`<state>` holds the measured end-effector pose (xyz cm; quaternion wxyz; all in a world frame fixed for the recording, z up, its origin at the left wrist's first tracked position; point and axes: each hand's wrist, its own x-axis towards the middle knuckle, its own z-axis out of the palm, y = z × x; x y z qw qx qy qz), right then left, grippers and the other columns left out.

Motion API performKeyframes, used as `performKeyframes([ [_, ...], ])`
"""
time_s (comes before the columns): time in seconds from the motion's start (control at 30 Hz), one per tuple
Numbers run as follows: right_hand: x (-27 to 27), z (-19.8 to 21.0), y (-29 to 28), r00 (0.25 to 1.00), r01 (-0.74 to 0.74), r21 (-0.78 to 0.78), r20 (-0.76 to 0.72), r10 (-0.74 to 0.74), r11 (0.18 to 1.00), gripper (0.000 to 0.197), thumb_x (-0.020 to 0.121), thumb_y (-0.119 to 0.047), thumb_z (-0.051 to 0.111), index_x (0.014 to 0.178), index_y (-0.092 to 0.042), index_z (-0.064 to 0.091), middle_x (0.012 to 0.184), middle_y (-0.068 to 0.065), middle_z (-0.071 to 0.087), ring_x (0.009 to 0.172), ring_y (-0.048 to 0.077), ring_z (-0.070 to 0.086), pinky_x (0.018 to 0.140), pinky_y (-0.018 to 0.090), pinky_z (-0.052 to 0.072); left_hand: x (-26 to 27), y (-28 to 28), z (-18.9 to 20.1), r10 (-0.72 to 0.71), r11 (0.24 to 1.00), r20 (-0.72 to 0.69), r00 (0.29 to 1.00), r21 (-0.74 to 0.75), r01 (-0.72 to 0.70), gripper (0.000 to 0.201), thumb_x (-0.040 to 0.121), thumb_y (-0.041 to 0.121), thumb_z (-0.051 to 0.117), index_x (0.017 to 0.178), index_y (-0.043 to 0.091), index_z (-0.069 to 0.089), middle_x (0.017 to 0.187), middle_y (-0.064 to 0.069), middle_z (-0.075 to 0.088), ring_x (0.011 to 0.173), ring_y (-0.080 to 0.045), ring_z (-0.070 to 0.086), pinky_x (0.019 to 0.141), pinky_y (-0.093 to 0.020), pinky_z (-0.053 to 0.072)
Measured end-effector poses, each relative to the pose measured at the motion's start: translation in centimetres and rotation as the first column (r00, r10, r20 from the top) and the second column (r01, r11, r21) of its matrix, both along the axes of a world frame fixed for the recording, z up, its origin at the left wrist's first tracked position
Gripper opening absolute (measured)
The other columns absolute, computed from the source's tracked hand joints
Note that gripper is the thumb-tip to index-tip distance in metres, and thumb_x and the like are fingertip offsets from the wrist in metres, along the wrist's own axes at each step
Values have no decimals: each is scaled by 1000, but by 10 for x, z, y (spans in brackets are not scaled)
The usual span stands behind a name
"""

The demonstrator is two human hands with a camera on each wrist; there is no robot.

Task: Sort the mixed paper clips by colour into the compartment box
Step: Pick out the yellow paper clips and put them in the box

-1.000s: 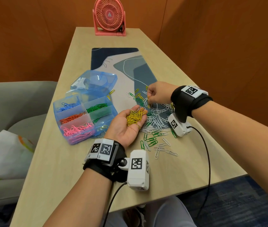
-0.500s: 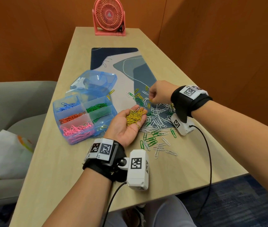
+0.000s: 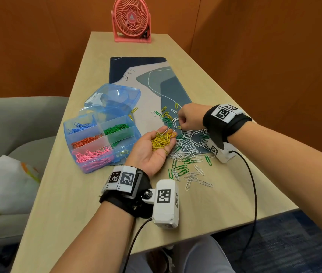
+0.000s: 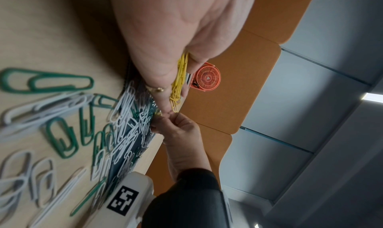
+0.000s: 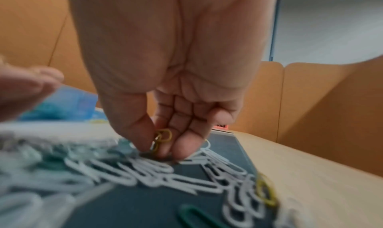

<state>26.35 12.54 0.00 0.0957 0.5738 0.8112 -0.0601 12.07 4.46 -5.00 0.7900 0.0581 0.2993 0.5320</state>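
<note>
My left hand (image 3: pixel 156 154) lies palm up beside the box, its fingers relaxed, carrying a heap of yellow clips (image 3: pixel 161 140). The same yellow clips (image 4: pixel 179 82) show edge-on in the left wrist view. My right hand (image 3: pixel 183 123) reaches down to the far edge of the mixed pile (image 3: pixel 189 143) of white and green clips. Its thumb and fingers pinch a yellow clip (image 5: pixel 162 137). The clear blue compartment box (image 3: pixel 66 127) stands left of my palm, with blue (image 3: pixel 81 127), green (image 3: pixel 116 128), orange (image 3: pixel 86 141) and pink clips (image 3: pixel 93 154) in separate compartments.
The box lid (image 3: pixel 114 97) lies just behind the box. A dark desk mat (image 3: pixel 146 75) runs down the table under the pile. A pink fan (image 3: pixel 132 18) stands at the far end. A grey sofa (image 3: pixel 18 119) with a plastic bag (image 3: pixel 2 180) is on the left.
My right hand has shifted slightly towards me along the pile, fingertips still down among the clips. The left hand with its yellow heap has stayed put.
</note>
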Motion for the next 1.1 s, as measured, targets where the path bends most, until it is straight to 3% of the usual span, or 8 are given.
performKeyframes([
  [0.23, -12, 42, -23, 869, -56, -134, -494, -17, 989, 6, 80, -13, 69, 85, -12, 72, 65, -3, 67, 54, 3, 56, 58, 20, 48, 0, 0, 1, 4, 1000, 0, 1000, -31, -4, 35, 102, 16, 28, 94, -4, 56, 97, -22, 59, 87, -32, 58, 94, -42, 43],
  [0.37, -20, 45, -27, 897, -121, -191, -441, 25, 974, 10, 82, -23, 72, 88, -15, 74, 72, 1, 72, 59, 4, 60, 57, 17, 51, -1, 0, 1, 14, 999, 41, 999, -31, -13, 34, 103, 17, 29, 97, -7, 53, 95, -25, 60, 87, -35, 59, 99, -45, 42],
  [0.5, -14, 33, 2, 944, 85, -14, -318, -85, 996, 13, 84, -10, 64, 74, -10, 72, 58, -3, 65, 51, 10, 55, 66, 27, 53, -1, 1, 1, -5, 1000, 6, 1000, -31, 6, 37, 103, 19, 27, 95, -3, 57, 99, -22, 59, 86, -34, 59, 76, -40, 55],
  [0.57, -14, 24, 18, 965, 163, 36, -213, -152, 986, 18, 81, -4, 64, 65, -11, 68, 51, -6, 62, 52, 11, 55, 67, 28, 53, -1, 1, 1, -7, 999, 3, 1000, -32, 7, 38, 103, 19, 26, 95, -3, 57, 98, -22, 59, 86, -34, 60, 80, -41, 53],
  [0.67, -20, 10, 36, 973, 200, 76, -131, -189, 977, 9, 80, -9, 64, 76, -3, 70, 76, 10, 68, 71, 23, 63, 59, 27, 50, -1, 1, 2, -3, 1000, 5, 1000, -27, 3, 38, 103, 19, 27, 96, -3, 57, 98, -22, 59, 85, -33, 60, 83, -42, 52],
  [0.8, -30, -4, 50, 966, 239, 26, -103, -235, 971, 24, 79, -27, 73, 81, -6, 63, 78, 10, 61, 75, 26, 59, 63, 29, 47, -1, 1, 1, -5, 999, 15, 1000, -38, 6, 37, 103, 18, 28, 97, -3, 57, 100, -22, 59, 86, -33, 60, 73, -40, 56],
  [0.97, -37, -10, 58, 962, 257, -38, -89, -259, 966, 25, 82, -17, 65, 65, -9, 50, 78, 11, 58, 70, 25, 53, 51, 25, 41, 0, 2, 2, -6, 999, 37, 999, -38, 7, 37, 103, 19, 29, 99, -3, 58, 101, -22, 59, 87, -34, 60, 77, -43, 55],
  [1.1, -39, -4, 60, 961, 257, -56, -87, -261, 965, 15, 76, -15, 71, 79, -3, 63, 84, 13, 68, 71, 24, 59, 65, 29, 50, 0, 2, 2, -5, 999, 47, 999, -48, 7, 38, 103, 20, 28, 100, -3, 58, 100, -22, 60, 86, -33, 60, 63, -38, 56],
])
